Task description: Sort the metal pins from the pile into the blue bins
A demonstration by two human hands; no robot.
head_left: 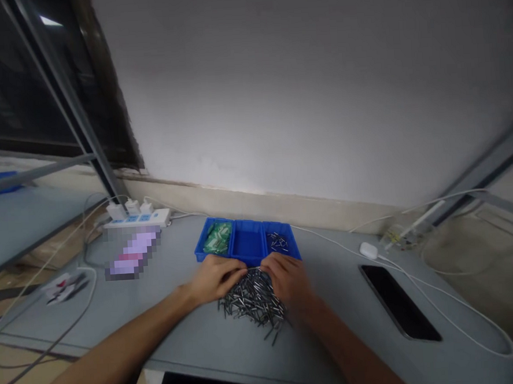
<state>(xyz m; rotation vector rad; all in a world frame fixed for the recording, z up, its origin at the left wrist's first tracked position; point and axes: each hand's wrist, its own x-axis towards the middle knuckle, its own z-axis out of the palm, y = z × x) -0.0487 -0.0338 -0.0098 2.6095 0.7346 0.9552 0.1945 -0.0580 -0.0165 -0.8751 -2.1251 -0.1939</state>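
Observation:
My left hand [218, 276] and my right hand [288, 278] meet closely over a pile of thin dark metal pins [252, 301] on the table. The fingers of each are closed in a pinch, and what they hold is too small to make out. Just behind the hands stands a blue three-compartment tray [246, 222]. Its left compartment holds small green-and-white pieces [218, 237], and the right one holds some small metal pins [277, 241]. No parts show in the middle compartment. My right hand partly covers the pile's right side.
A black phone [400, 302] lies on the grey table [334, 332] at right, near a white charger [368, 250] and its cable. At the back left is a power strip [162, 217] with plugs, beside a blurred purple object [136, 251]. Cables hang over the left edge.

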